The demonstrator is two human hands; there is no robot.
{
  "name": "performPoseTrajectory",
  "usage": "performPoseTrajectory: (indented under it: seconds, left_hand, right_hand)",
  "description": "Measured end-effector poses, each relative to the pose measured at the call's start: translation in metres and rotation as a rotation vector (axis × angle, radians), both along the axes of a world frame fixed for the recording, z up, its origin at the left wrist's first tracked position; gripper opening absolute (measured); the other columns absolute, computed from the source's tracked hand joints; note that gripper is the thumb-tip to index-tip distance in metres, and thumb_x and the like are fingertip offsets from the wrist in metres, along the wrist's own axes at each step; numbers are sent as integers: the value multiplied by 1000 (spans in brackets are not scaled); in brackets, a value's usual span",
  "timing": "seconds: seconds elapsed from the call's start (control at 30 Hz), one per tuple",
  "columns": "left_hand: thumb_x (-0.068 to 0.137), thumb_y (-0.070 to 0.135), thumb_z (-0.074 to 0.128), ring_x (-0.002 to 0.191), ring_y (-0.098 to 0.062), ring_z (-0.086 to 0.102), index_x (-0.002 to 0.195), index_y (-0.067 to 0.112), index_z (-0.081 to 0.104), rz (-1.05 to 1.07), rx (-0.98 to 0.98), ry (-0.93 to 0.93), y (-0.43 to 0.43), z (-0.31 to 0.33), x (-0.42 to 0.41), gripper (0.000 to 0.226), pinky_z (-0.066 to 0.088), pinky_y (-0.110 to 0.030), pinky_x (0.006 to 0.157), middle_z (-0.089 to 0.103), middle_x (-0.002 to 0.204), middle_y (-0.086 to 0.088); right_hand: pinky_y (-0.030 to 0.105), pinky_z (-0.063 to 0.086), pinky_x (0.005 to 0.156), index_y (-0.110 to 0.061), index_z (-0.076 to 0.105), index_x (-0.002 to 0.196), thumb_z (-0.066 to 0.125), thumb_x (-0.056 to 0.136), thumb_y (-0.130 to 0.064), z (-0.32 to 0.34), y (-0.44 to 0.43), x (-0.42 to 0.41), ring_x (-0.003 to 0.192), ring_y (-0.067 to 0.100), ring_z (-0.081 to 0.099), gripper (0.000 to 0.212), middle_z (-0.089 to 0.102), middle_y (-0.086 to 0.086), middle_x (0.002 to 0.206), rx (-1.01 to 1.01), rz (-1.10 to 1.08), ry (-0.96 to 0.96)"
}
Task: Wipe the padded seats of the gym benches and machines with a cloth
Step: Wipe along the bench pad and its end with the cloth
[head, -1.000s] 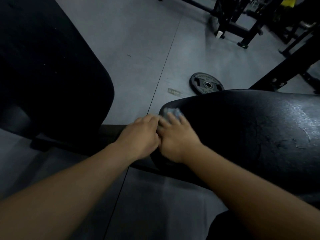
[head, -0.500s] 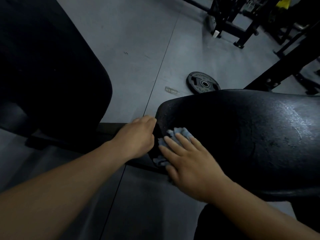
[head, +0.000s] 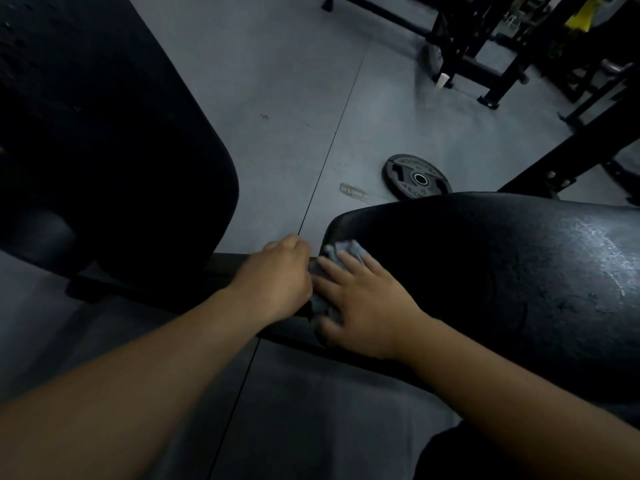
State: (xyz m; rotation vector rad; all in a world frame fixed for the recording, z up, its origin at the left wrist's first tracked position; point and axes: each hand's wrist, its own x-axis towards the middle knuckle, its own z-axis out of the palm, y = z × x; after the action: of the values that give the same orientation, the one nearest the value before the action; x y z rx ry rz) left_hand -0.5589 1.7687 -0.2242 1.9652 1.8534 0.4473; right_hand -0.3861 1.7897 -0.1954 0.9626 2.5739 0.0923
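1. The cloth [head: 346, 251], a blue-grey rag, lies bunched on the rounded left end of the black padded seat [head: 502, 271], just right of the frame's centre.
2. The right hand [head: 367, 303] lies flat on the cloth, fingers straight and spread, pressing it onto the padding.
3. The left hand [head: 277, 275] sits just left of the seat's end, touching the right hand's fingers. Its fingers curl downward with their tips hidden, so I cannot tell whether it grips anything.
4. A second black pad [head: 104, 133] fills the upper left.
5. A weight plate [head: 417, 176] lies flat on the grey floor [head: 277, 81] just above the seat.
6. Black rack frames [head: 485, 46] stand at the upper right.
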Motion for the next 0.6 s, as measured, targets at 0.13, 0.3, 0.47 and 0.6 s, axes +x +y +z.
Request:
performPoseTrajectory:
  seconds: [0.13,0.3,0.47,0.6]
  left_hand:
    - [90,15,45,112,-30,51,119,10,54,-22,-11,-4,2,3,3,30,47,-47,92,51,126,-8]
    - [88,11,45,108,-29,53,116,10,55,-18,51,-16,1,3,0,30,49,-45,86,52,123,-6]
    - [93,22,56,108,-26,52,110,17,49,-33,54,-1,4,8,-1,19,37,-35,72,49,118,-2]
    - [93,15,50,114,-27,50,124,11,51,-21,33,-16,1,9,6,31,46,-39,84,49,129,-5]
  right_hand:
    - [54,17,122,-25,32,154,30,79,-63,10,-33,23,150,33,23,84,29,6,162,-13,69,-99]
    - [36,48,104,-30,62,125,46,89,-22,27,-39,20,122,13,58,40,63,-9,129,-273,30,339]
    - [30,47,76,-11,64,94,65,93,-11,66,8,5,80,11,58,2,63,-1,84,-683,-665,848]
    - [35,46,75,-18,57,95,65,89,-29,66,39,7,96,25,59,15,60,4,98,-67,-529,185]
